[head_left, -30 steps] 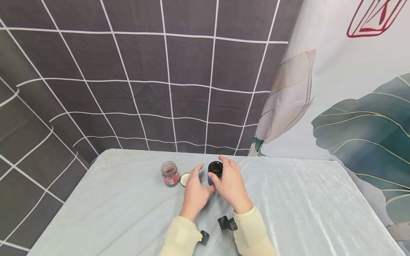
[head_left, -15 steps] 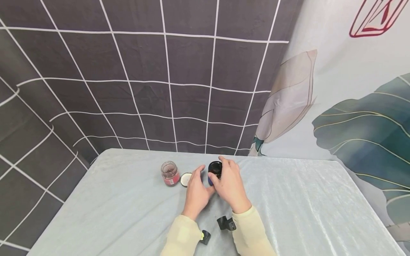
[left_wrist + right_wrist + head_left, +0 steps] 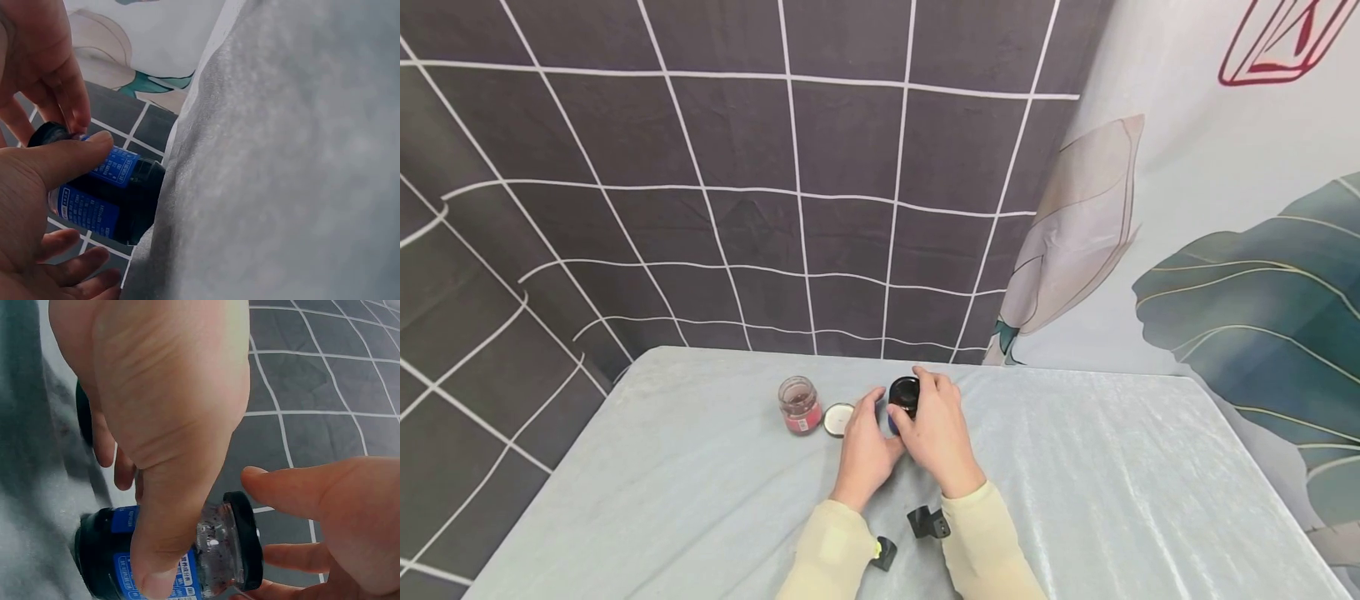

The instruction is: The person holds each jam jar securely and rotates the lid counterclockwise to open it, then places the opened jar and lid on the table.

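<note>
In the head view a glass jar (image 3: 904, 393) with a black lid and a blue label stands upright on the cloth between the two hands. My right hand (image 3: 938, 429) is at its right side, holding the jar with the thumb across the blue label in the right wrist view. The black lid (image 3: 245, 540) sits on the jar's mouth. To the left of the jar, my left hand (image 3: 867, 446) has its fingers extended. The left thumb (image 3: 69, 159) overlaps the label in the left wrist view, while the left fingers (image 3: 75, 269) spread loosely, apart from the jar.
A lidless glass jar (image 3: 800, 408) with a pink-red label stands left of the hands. Next to it a round lid (image 3: 837, 420) lies with its white inside up. A pale grey-blue cloth (image 3: 700, 467) covers the table; a dark grid curtain (image 3: 730, 233) hangs behind.
My left hand has shifted slightly right, closer to the blue-label jar, uncovering more of the loose lid. The right hand and both jars have hardly moved.
</note>
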Motion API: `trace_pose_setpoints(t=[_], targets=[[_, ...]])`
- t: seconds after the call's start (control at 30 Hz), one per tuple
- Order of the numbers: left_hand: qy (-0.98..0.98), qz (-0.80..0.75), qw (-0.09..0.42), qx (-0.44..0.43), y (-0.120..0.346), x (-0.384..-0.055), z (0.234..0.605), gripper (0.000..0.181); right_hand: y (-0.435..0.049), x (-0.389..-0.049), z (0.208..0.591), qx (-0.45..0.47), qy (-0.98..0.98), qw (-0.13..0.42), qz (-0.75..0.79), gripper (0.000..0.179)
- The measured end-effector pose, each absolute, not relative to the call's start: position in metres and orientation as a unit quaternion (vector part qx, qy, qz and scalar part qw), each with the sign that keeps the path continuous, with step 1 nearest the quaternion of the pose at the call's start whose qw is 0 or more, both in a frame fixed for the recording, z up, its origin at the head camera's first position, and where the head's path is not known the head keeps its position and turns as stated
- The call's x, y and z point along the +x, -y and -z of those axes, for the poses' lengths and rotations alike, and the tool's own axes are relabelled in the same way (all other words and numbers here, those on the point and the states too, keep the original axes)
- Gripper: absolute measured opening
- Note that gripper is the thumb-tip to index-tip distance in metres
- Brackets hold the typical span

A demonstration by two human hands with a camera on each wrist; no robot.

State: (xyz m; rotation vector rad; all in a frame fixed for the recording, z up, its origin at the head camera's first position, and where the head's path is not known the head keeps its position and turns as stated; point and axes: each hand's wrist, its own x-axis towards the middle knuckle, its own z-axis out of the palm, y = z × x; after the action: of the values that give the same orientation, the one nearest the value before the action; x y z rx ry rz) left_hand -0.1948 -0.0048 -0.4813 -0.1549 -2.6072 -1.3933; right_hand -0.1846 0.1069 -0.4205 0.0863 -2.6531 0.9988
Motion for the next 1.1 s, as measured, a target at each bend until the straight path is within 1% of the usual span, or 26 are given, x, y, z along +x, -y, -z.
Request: trace_pose_setpoints(t=[0.23,0.5,1.1], targets=[[0.879,0.465,0.087,-0.055,0.0032,-0.1961,0.4830,0.066,-0.1062,-0.1856,0.4230,0.029,0.924,0.156,-0.348,0.062],[0.886,0.452,0.083,-0.065,0.0007,-0.1977,0.4825,0.067,-0.1054,-0.1873,0.4261,0.026,0.924,0.154,-0.350,0.063],[0.889,0.443,0.091,-0.076,-0.0014,-0.2009,0.4853,0.059,-0.1052,-0.1895,0.4303,0.019,0.923,0.152,-0.353,0.062]])
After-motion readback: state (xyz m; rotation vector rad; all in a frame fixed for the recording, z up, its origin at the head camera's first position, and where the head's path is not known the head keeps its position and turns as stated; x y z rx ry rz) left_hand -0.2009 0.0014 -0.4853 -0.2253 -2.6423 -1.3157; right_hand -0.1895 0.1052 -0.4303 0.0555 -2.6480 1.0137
